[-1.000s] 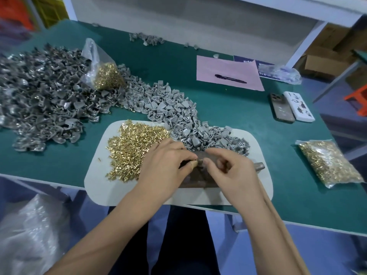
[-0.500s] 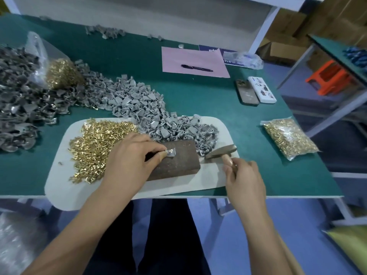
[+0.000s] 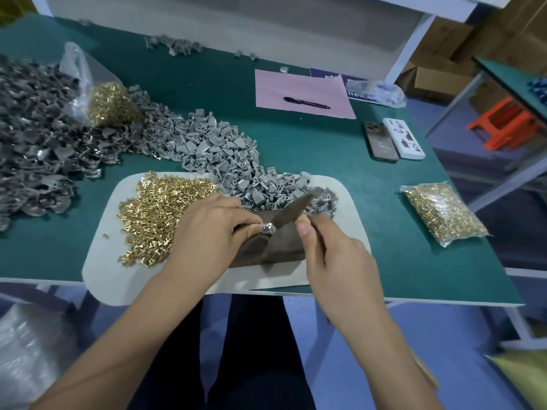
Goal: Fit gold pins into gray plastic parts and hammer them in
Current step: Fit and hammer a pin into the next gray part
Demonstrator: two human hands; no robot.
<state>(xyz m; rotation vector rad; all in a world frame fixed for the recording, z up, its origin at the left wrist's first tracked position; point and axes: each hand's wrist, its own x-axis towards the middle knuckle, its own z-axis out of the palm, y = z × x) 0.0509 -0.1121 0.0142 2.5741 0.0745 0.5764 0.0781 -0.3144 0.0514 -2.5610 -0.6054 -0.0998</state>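
Green cloth covers the table (image 3: 340, 161), and a white mat (image 3: 100, 279) lies at the near edge with a brown block (image 3: 281, 244) on it. From the block, loose gold pins (image 3: 159, 208) lie at nine o'clock, and a heap of gray parts (image 3: 225, 161) runs off toward eleven o'clock. A darker heap of parts (image 3: 35, 137) sits farther out at ten o'clock, with an open bag of pins (image 3: 109, 105) leaning on it. A sealed bag of pins (image 3: 444, 211) lies at three o'clock, and two phones (image 3: 393, 140) at one o'clock.

My left hand (image 3: 210, 235) pinches one gray part (image 3: 268, 228) and holds it down on top of the block. I cannot see the pin itself in it.

Half a second ago my right hand (image 3: 334, 255) was off at the right edge of the mat, just picking up the hammer (image 3: 291, 213). Now that hand has come in next to the left one. Its fingers are curled around the handle, and the hammer head is touching or almost touching the part. The head looks smeared, so I think it is swinging.

A second ago both hands were pushing a pin into this part. So I think the fitting is done and the hitting has started. My left fingertips (image 3: 254, 229) are very close to where the hammer lands, so the hit must be small and straight.
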